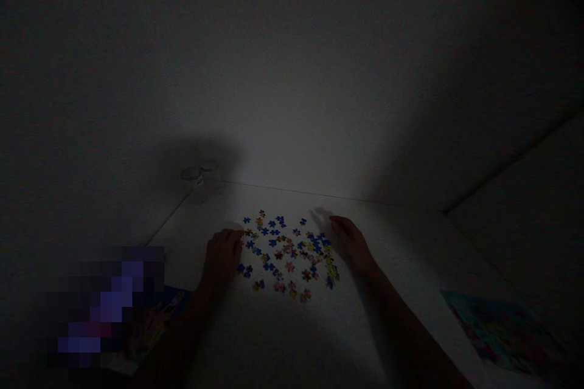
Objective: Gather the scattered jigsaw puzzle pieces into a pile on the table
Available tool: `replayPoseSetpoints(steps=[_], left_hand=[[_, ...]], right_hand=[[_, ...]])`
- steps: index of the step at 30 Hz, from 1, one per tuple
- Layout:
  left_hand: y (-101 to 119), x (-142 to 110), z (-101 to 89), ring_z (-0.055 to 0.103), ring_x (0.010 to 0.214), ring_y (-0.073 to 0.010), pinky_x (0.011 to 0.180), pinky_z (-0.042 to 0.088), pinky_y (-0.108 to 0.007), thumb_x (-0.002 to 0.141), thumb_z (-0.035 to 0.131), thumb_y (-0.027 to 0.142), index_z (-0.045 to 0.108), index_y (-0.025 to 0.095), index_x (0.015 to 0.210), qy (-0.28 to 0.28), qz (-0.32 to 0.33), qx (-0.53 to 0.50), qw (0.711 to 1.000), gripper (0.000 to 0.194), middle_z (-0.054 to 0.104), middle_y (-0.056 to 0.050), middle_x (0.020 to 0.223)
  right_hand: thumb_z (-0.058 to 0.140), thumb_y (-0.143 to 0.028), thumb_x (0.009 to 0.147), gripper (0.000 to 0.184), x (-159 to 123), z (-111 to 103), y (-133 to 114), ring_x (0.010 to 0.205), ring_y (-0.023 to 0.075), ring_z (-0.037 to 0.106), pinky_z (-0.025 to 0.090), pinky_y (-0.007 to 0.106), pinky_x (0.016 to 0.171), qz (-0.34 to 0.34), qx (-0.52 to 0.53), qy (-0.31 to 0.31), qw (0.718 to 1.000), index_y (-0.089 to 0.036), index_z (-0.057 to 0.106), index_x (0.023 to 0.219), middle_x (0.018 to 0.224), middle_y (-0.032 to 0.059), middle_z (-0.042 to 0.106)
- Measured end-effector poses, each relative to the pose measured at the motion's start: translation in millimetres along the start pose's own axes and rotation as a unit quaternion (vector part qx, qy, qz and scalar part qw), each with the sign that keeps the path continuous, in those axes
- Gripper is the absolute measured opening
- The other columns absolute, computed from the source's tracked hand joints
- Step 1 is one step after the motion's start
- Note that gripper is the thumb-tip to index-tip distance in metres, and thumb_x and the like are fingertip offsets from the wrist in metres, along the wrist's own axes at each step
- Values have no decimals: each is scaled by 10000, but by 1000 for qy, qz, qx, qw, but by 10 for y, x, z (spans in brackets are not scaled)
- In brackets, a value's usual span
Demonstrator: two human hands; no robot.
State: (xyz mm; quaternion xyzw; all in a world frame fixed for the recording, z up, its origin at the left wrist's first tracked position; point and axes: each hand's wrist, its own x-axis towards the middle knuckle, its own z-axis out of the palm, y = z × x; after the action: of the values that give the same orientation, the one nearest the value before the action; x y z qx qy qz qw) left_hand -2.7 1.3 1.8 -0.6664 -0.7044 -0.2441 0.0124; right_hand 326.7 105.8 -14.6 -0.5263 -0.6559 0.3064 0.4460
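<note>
Loose jigsaw puzzle pieces [289, 267], blue, yellow, pink and brown, lie scattered between my hands on a pale tabletop [283, 340]. My left hand [223, 252] rests at the left side of the scatter, fingers bent but not closed. Its fingertips come close to a small puzzle piece [249, 233]; in the dim light I cannot tell if they touch. To the right of the pieces is my right hand [353, 242], thumb and forefinger slightly apart. No piece shows in it. Near its wrist lies a group of yellow-green puzzle pieces [331, 272].
Clear, round-looking objects [199, 179] stand at the back left, by the table's far edge. A colourful printed sheet [502, 328] lies at lower right. Another bright picture [157, 316] is at lower left, beside a pixelated patch. A pale wall rises behind the table.
</note>
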Motion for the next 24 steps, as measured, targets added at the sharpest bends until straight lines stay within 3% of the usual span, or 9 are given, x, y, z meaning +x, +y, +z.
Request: replayPoseSetpoints(steps=[3,5,8,11,15,24], left_hand=[[24,-59,82,498,1229,-285,1040,388,-497,927,406,385,579,193,1248,-5,33,-4,999,412,564,-134,1314],[30,-105,129,394,1345,-303,1096,332,-516,908,427,519,485,184,1358,-31,71,6,997,564,457,-148,1440],[29,-161,135,255,1429,-312,1142,262,-521,878,408,637,324,164,1467,-90,111,22,989,760,327,-160,1529],[60,-202,73,168,1448,-353,1149,224,-547,817,404,738,235,127,1501,-149,132,32,979,933,224,-191,1560],[197,-258,4,121,1445,-394,1139,195,-585,715,404,850,222,122,1504,-178,159,40,970,1089,136,-219,1567],[388,-261,120,130,1453,-366,1154,145,-583,764,414,800,333,137,1460,-95,144,12,985,964,219,-211,1557]], right_hand=[[454,-577,902,592,-498,-46,31,1308,283,431,346,466,1084,-71,-97,-36,992,-225,443,1378,1425,128,458],[464,-575,901,706,-813,-36,-10,1392,304,312,299,500,1116,-94,-182,-71,976,-224,283,1487,1523,139,323],[507,-612,862,916,-1151,13,-139,1458,332,121,222,547,1145,-114,-274,-108,949,-216,41,1544,1595,131,128],[567,-684,784,1095,-1284,79,-244,1465,346,8,147,559,1162,-125,-337,-143,922,-207,-68,1537,1610,118,-5],[527,-747,767,1146,-1177,197,-247,1462,360,0,110,572,1160,-116,-375,-137,909,-170,-103,1531,1604,148,-15],[447,-836,737,1113,-496,498,-246,1457,370,70,72,565,1153,-105,-354,-152,917,-138,120,1538,1581,196,126]])
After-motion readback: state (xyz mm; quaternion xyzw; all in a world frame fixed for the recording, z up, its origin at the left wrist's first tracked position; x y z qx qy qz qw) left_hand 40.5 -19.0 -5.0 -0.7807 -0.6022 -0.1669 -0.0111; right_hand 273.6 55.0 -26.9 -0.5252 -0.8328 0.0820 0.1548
